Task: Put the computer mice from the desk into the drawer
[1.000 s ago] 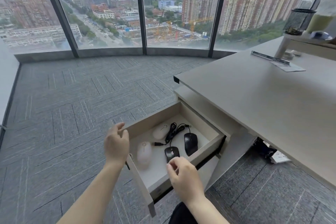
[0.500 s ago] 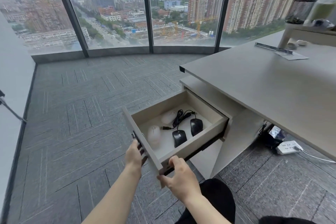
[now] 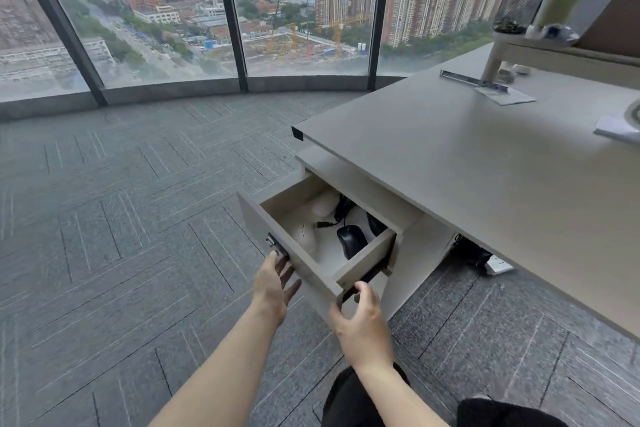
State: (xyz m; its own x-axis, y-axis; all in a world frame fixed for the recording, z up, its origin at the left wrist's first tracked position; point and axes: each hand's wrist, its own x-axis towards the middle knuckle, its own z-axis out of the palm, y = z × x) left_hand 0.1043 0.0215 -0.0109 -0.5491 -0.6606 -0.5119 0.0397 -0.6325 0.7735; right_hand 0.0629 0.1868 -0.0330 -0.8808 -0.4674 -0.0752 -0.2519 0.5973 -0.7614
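Note:
The beige drawer (image 3: 258,218) under the desk (image 3: 485,166) stands partly open. Inside lie a black mouse (image 3: 351,239), a second black mouse (image 3: 375,224) half hidden under the cabinet top, two white mice (image 3: 306,236) (image 3: 323,206) and a black cable (image 3: 343,210). My left hand (image 3: 275,282) lies flat against the drawer front just below its lock, fingers apart. My right hand (image 3: 360,319) curls around the front panel's lower right corner.
On the desk's far end are a metal ruler (image 3: 474,80), a paper slip (image 3: 505,95) and a riser shelf (image 3: 571,55) carrying a mesh pen cup (image 3: 523,7) and a green drink (image 3: 564,0). A power strip (image 3: 498,265) lies on the carpet under the desk.
Both hands dropped from the drawer's rim to its front panel. The drawer has slid partway back into the cabinet, covering the far mice more.

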